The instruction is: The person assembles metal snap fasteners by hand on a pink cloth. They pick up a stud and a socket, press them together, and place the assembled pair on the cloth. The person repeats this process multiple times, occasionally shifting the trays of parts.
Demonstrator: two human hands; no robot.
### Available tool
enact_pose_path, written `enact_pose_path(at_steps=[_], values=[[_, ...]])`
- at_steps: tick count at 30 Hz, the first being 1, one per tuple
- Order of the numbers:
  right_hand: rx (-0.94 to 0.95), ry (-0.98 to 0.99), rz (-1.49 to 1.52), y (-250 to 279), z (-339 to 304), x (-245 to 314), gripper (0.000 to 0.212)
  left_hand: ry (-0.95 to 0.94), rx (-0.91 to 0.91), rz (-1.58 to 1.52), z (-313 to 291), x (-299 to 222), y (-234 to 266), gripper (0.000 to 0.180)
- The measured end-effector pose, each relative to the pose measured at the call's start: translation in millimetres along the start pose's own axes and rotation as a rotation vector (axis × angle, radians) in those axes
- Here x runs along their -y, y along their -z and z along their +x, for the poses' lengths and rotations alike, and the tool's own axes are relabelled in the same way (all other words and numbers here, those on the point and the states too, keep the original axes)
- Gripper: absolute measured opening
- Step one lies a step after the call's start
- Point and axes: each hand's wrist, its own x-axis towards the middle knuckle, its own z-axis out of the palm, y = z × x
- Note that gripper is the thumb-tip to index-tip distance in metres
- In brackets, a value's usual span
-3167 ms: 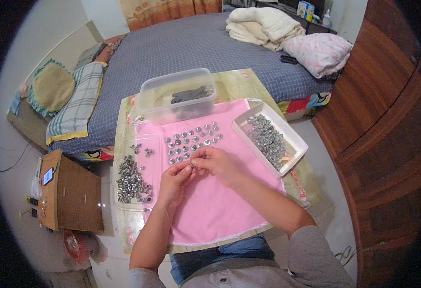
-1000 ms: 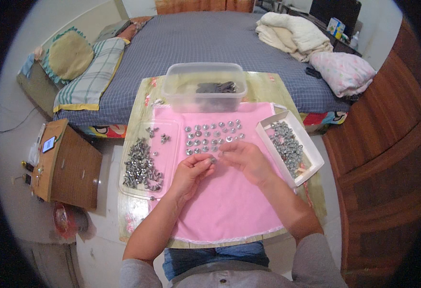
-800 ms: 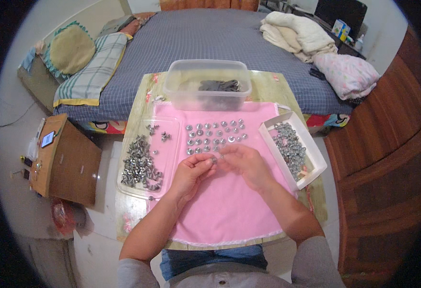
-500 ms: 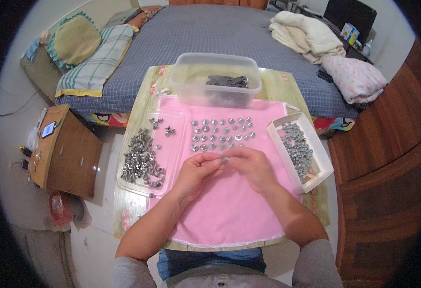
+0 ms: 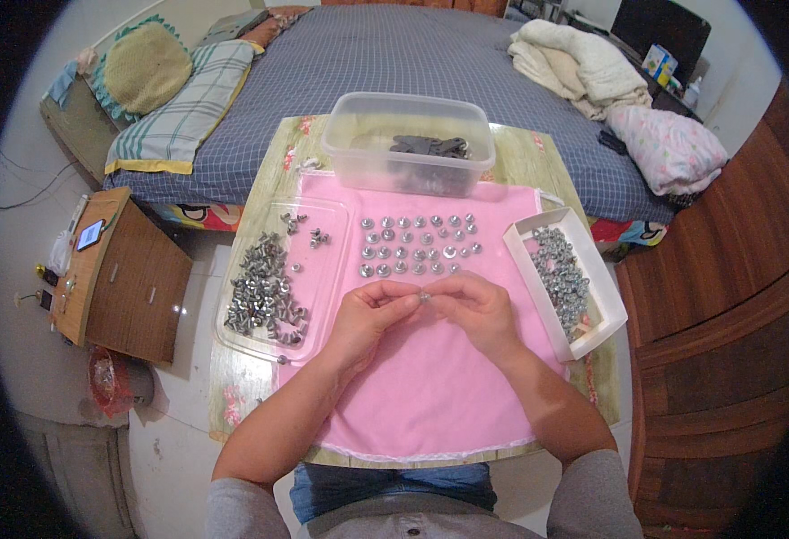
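Observation:
Over the pink cloth (image 5: 430,386), my left hand (image 5: 365,316) and my right hand (image 5: 477,314) meet, fingertips pinched on a small silvery metal fastener (image 5: 425,297). Fingers cover most of it, so its exact shape is hidden. Just beyond my hands, several similar metal fasteners (image 5: 401,252) stand in rows on the cloth. To the left, a clear plastic lid (image 5: 329,269) holds a heap of shiny screw-like pieces (image 5: 264,292). A white box (image 5: 599,334) at the right contains many small grey metal parts, apparently nuts (image 5: 561,274).
A translucent plastic tub (image 5: 408,171) with dark items inside stands at the table's far edge. Behind it is a bed (image 5: 385,63) with a checked cover. A wooden cabinet (image 5: 138,287) is at the left, with a red-lined bin (image 5: 111,382) below.
Both hands remain together on the small fastener, with only slight finger movement. The whole view has shifted a little; the rows and heaps look the same.

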Motion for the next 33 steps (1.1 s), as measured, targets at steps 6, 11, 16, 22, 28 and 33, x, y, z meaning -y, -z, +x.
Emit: enact_pose_path(at_steps=[6, 11, 16, 22, 28, 33], values=[[-0.002, 0.088, -0.152, 1.9, 0.0, -1.4, 0.011, -0.037, -0.006, 0.056, -1.2, -0.7, -1.3, 0.013], [0.012, -0.061, 0.012, 0.5, -1.3, 0.8, 0.012, -0.084, -0.035, 0.113, -2.6, -0.5, -3.0, 0.013], [0.015, -0.088, -0.148, -1.3, -3.1, 3.6, 0.012, -0.072, -0.049, 0.121, -2.0, 0.2, -3.6, 0.014], [0.027, -0.064, -0.230, -1.7, -2.0, 2.4, 0.013, -0.065, -0.054, 0.079, -3.2, 0.9, -4.6, 0.014], [0.028, -0.072, -0.356, -1.8, -1.0, 3.8, 0.014, -0.139, -0.091, 0.218, -4.1, 0.5, -7.1, 0.013], [0.024, -0.014, -0.501, -5.1, -2.2, 7.4, 0.023, -0.127, -0.085, 0.245, -4.9, 0.9, -7.2, 0.013]])
